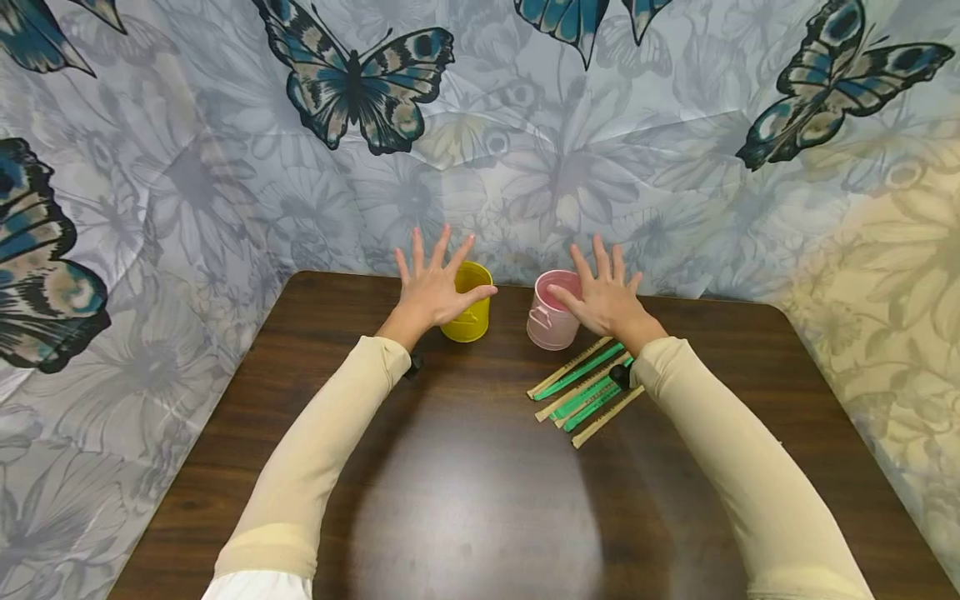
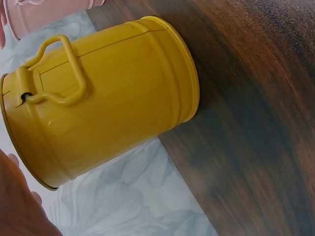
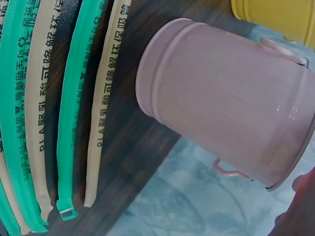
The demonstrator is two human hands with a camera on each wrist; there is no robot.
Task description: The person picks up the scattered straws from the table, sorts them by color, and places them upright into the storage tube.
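My left hand (image 1: 432, 293), fingers spread and straight, is held over the left side of a yellow metal bucket (image 1: 468, 327). In the left wrist view that yellow bucket (image 2: 113, 83) shows its loop handle on the side, with part of my hand by its rim. My right hand (image 1: 609, 298) is likewise spread wide, overlapping the rim of a pink bucket (image 1: 553, 327) in the head view. Below the right wrist lie several wrapped straws (image 1: 577, 392), in green and tan paper sleeves. Printed lettering shows on the straw wrappers (image 3: 37, 98) beside the pink bucket (image 3: 221, 93). Neither hand holds anything.
A dark wood table (image 1: 480, 500) carries the buckets near its back edge. Behind it hangs a grey floral cloth (image 1: 570, 183) with large butterflies. The straws lie side by side, slanting, under the right forearm (image 1: 720, 450).
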